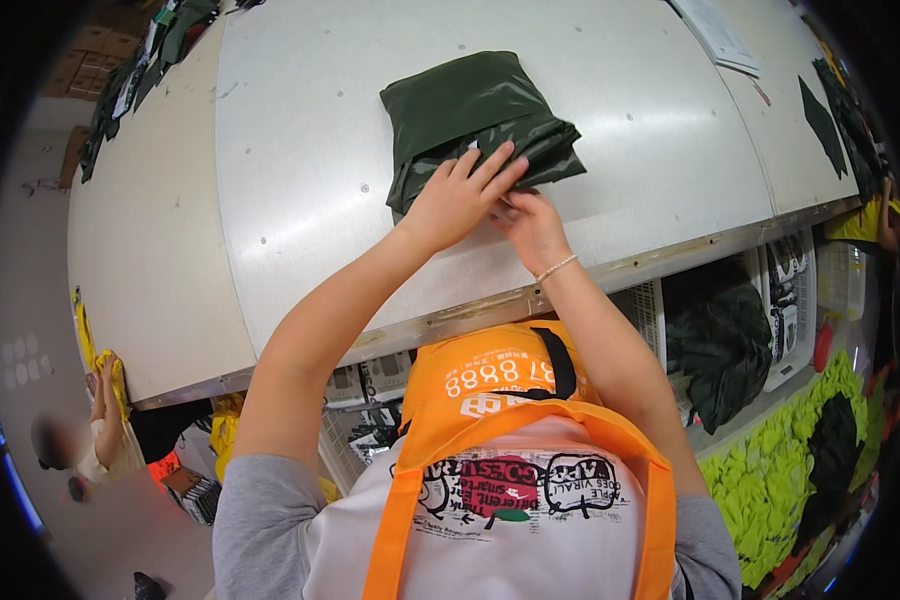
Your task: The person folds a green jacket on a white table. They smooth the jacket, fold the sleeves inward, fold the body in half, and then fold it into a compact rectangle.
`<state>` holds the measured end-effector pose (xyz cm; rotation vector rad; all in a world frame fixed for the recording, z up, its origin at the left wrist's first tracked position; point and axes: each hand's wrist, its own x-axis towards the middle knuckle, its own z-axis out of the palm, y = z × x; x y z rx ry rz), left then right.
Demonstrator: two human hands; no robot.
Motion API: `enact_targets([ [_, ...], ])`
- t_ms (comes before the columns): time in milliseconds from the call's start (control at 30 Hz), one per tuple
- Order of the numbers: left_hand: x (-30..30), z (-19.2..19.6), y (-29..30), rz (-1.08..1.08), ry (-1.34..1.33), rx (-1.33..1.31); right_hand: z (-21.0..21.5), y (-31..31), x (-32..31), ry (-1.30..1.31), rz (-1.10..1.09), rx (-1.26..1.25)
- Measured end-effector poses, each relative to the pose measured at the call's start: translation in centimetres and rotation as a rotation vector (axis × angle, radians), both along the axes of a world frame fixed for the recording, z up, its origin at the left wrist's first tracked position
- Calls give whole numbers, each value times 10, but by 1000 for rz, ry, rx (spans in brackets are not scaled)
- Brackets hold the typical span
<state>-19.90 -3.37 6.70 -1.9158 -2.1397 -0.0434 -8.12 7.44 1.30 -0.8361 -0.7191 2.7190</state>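
Note:
A dark green folded garment lies on the metal-topped table; its near part is glossy and creased, like clear plastic wrapping. My left hand rests on the near edge of this bundle, fingers spread and flat against the glossy part. Just to its right, my right hand is at the bundle's near right corner. The fingers of that hand curl in beneath the edge and seem to pinch it; the fingertips are partly hidden by the left hand. A beaded bracelet circles my right wrist.
Papers and a dark green cloth piece lie on the table's right. Below its front edge are white baskets, dark fabric and a bright yellow-green garment heap. Another person handles yellow cloth at the far left.

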Motion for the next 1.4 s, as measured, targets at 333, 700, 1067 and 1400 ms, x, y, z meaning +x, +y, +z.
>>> enact_targets([
  [333,-13,35,31,118,142,106,36,-2,-54,-257,3,635],
  [700,-1,18,39,51,-29,85,14,1,-11,-314,95,752],
  [1067,-8,50,58,99,-585,47,39,28,6,-461,430,2122],
  [1400,-3,23,54,219,-699,-35,38,53,45,-388,519,2281],
])
